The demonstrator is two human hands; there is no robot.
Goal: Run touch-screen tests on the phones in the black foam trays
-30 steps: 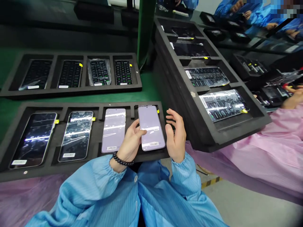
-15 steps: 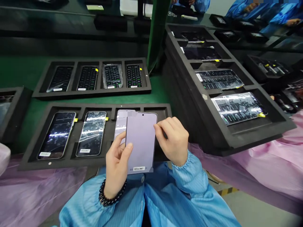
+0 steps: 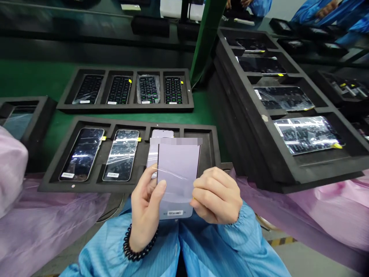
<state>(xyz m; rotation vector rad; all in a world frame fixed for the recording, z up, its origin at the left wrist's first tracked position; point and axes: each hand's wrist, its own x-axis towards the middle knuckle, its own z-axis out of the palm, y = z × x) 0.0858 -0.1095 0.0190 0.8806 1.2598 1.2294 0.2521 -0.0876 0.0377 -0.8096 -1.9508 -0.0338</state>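
A pale lilac phone (image 3: 177, 175) is held upright in front of me, screen facing me, a small label near its lower edge. My left hand (image 3: 145, 206) grips its left side, thumb on the screen. My right hand (image 3: 216, 194) is closed on the phone's right edge, fingers curled. Behind it lies the black foam tray (image 3: 52, 177) with two dark phones (image 3: 82, 154) and one lilac phone (image 3: 161, 134); its rightmost slot (image 3: 207, 150) holds nothing.
A second foam tray (image 3: 127, 108) with several dark-screened phones lies farther back on the green belt (image 3: 29, 80). A stack of trays (image 3: 288, 161) with film-covered phones stands at the right. Pink cloth (image 3: 43, 231) drapes the near edge. Other workers in blue sleeves (image 3: 317, 9) sit beyond.
The lilac phone was lifted from the tray's rightmost slot toward me and stood upright. My right hand, open beside it before, has closed on its right edge.
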